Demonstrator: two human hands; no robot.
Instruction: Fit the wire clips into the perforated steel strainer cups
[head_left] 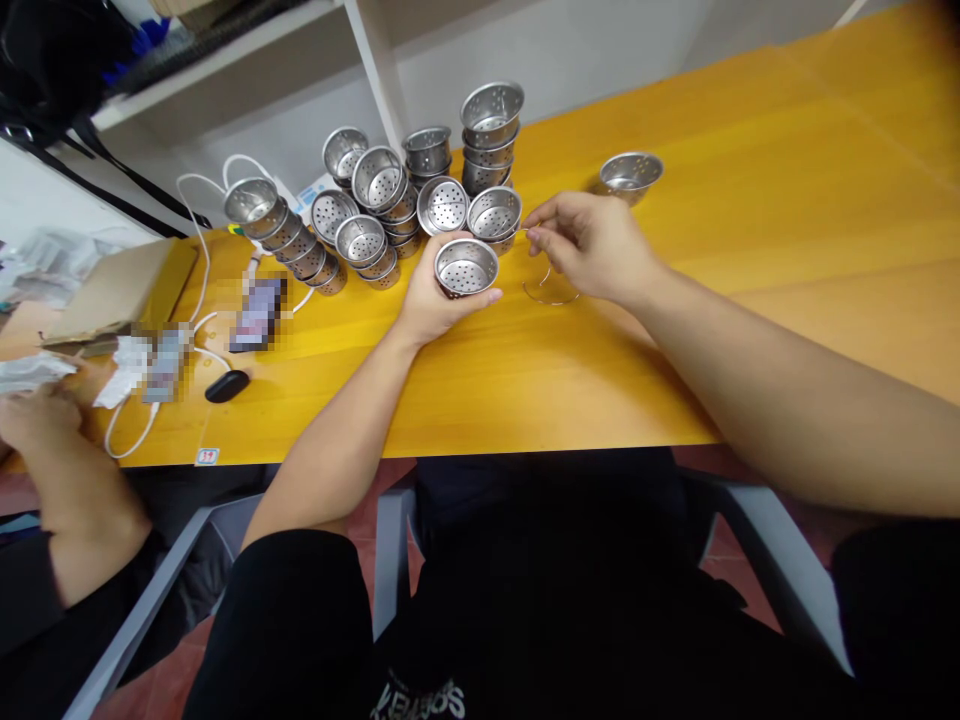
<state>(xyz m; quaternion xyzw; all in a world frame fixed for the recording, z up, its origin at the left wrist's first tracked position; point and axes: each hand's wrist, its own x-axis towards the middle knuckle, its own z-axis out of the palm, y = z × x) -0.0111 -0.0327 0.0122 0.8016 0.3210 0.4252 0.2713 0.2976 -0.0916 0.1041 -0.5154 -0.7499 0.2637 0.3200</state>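
Note:
My left hand (433,302) is wrapped round a perforated metal cup (466,268), held upright with its mouth facing up. To the right, my right hand (592,245) has thumb and forefinger pinched on a thin wire (552,303), whose curved part shows below the fingers. Whether that curve touches the table I cannot tell. Just beyond my hands, another perforated cup (495,212) sits on a short stack. A single cup (631,176) stands behind my right hand, partly hidden by it.
Several stacks of cups (379,180) stand at the back of the yellow table (480,400), one leaning stack (289,240) on the left. A blurred phone (259,315), white cables and a black oval device (227,386) lie left. A co-worker's hand (37,415) rests at far left.

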